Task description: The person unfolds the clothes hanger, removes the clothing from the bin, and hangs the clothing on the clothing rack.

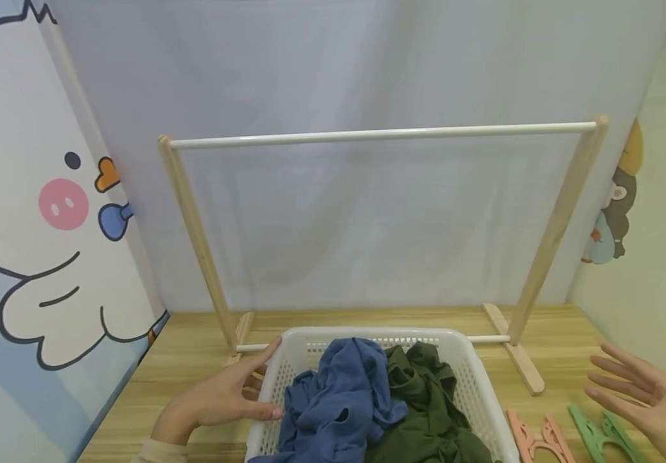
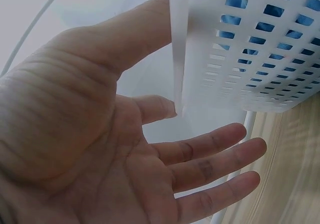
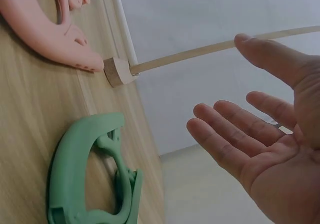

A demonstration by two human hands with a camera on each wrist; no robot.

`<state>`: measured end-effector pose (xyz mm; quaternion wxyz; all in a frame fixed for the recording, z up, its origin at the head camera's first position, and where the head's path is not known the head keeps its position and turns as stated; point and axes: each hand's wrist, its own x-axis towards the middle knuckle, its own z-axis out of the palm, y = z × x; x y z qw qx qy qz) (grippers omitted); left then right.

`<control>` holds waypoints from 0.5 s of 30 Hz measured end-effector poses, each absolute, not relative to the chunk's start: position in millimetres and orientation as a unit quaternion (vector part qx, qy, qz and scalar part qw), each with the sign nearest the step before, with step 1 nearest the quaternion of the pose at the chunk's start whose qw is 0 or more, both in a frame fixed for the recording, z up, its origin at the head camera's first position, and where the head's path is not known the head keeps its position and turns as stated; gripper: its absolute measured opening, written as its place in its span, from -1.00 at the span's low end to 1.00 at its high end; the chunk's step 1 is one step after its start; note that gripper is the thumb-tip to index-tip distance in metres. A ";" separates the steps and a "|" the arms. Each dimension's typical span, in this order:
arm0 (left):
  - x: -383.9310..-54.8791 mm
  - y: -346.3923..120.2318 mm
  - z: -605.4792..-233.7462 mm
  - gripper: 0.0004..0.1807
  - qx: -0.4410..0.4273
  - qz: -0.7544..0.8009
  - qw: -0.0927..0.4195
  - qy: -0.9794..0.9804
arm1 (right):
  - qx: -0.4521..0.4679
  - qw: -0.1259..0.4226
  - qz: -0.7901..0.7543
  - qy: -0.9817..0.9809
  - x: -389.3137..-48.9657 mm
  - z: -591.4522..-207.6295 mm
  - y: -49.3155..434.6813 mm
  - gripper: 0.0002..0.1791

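Observation:
My left hand (image 1: 222,392) is at the left rim of a white perforated plastic basket (image 1: 486,392). Its thumb reaches over the rim, while the other fingers stretch along the outside, spread and fairly straight. A crumpled blue cloth garment (image 1: 347,399) fills the basket's left side, next to a dark green one (image 1: 428,405). Off to the right, my right hand (image 1: 642,392) hovers with fingers extended and nothing in it. Nearest to it lies a green plastic clothes hanger (image 3: 70,174), with a pink one (image 3: 45,44) beside that.
Behind the basket stands a wooden rack with a bare white top rail (image 1: 379,135) and a right foot (image 1: 524,366) on the wood-grain table (image 1: 153,386). A pale curtain (image 1: 367,225) hangs at the back. Side panels carry cartoon animals, including a white bird (image 1: 20,128).

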<state>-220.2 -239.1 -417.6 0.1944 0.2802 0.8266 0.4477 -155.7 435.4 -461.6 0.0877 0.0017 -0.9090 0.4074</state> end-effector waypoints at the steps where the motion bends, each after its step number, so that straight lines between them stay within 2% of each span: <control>1: -220.4 -238.8 -417.4 0.30 0.279 0.446 0.194 0.828 | -0.003 0.083 0.405 -0.911 -155.7 -461.7 437.0 0.07; 15: -220.9 -236.9 -416.8 0.31 0.282 0.438 0.198 0.830 | -0.036 0.075 0.454 -0.887 -153.7 -484.0 461.2 -0.01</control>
